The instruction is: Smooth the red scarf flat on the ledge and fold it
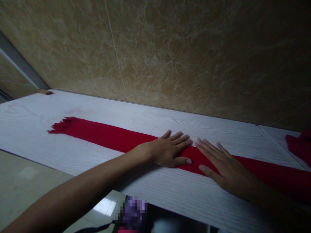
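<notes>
A red scarf (197, 158) lies lengthwise along the white worktop (136, 123), its fringe (63, 124) at the left end and its other end running out of view to the right. The left hand (171, 150) lies flat across the scarf, open with fingers spread, their tips just past the scarf's far edge; it grips nothing. The right hand (222, 163), just beside it farther right along the scarf, is also open and nearly flat, fingers extended, grasping nothing. Beyond the scarf's far edge rises a marbled wall (170, 64); a dark red cloth (300, 145) sits behind the scarf's right-hand stretch.
</notes>
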A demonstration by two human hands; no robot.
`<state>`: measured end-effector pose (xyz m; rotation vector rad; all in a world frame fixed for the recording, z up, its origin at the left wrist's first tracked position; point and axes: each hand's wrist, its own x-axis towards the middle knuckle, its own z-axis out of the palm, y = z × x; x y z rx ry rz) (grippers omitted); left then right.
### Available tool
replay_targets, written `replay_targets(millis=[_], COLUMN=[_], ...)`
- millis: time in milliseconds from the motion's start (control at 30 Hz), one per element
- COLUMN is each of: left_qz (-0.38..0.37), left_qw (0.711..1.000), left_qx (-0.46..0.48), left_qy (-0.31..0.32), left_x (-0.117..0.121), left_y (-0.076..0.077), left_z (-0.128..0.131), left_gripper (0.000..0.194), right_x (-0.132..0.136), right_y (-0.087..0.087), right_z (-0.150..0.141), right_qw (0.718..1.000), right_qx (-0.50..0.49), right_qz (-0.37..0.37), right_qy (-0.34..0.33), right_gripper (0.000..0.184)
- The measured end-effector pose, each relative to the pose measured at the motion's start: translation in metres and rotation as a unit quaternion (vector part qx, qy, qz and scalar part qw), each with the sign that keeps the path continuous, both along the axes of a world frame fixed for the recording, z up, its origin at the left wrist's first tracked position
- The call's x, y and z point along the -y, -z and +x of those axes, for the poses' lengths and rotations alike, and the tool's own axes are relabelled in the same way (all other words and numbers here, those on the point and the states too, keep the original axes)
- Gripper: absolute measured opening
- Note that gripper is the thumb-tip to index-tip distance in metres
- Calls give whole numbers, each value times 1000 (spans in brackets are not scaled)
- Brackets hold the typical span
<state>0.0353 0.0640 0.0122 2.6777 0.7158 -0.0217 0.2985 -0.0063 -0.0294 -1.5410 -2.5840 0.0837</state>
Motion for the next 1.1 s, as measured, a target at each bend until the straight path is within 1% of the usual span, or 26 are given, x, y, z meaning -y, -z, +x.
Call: replay_targets(millis=[133,767,1100], left_qz=[-7,-6,-14], left_qw=[1000,1000,1000], left_qx=[-8,-2,-13], left_qy=[-3,-5,-16], left_x=[1,0,3], left_y=[-2,1,-7], left_z=[0,-1,0], left_gripper=[86,93,92], right_x=[1,0,-1], right_y=[-1,-4,0], right_z=[-1,-2,3], right_qw=[1000,1000,1000], right_qx=[5,9,-2], right_qz=[3,-25,-14], right_qy=[-3,5,-10], right_gripper=[66,71,67])
